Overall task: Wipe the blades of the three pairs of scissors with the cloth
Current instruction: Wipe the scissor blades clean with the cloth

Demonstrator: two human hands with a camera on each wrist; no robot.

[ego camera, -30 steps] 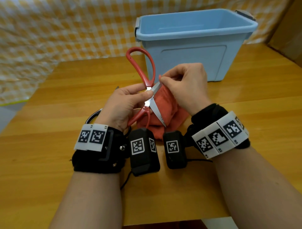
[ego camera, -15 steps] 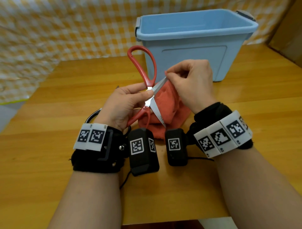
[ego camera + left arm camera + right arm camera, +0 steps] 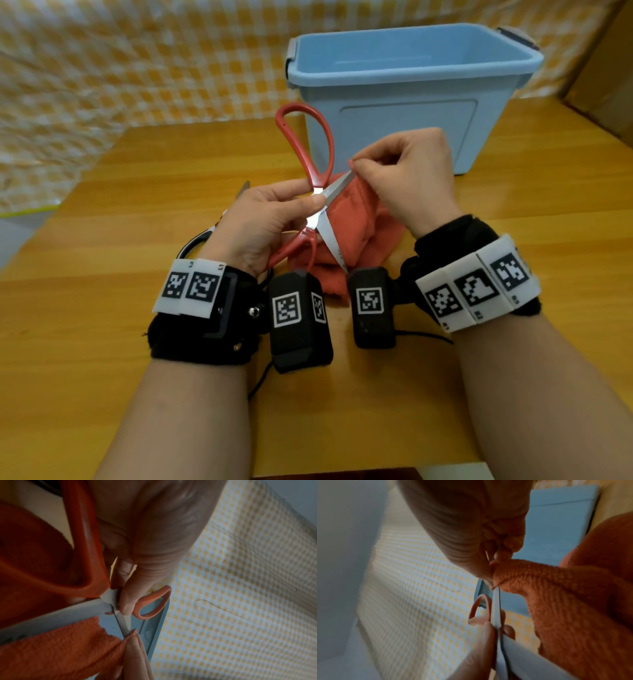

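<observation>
Red-handled scissors (image 3: 308, 161) stand spread wide above the table, one handle loop pointing up, one blade slanting down toward me. My left hand (image 3: 270, 219) pinches them at the pivot, thumb on the joint (image 3: 126, 601). My right hand (image 3: 404, 178) pinches a fold of the orange cloth (image 3: 356, 226) around the tip of the upper blade (image 3: 495, 605). The cloth (image 3: 565, 601) hangs down from that pinch to the table. A second pair with black handles (image 3: 195, 241) lies on the table behind my left wrist, mostly hidden. A third pair is not in sight.
A light blue plastic bin (image 3: 404, 89) stands open just behind the hands on the wooden table (image 3: 102, 260). A yellow checked cloth (image 3: 137, 61) hangs behind the table. The table's front edge runs under my forearms.
My right hand has slid the cloth outward along the upper blade, from near the pivot to the tip. The left hand keeps the scissors in place.
</observation>
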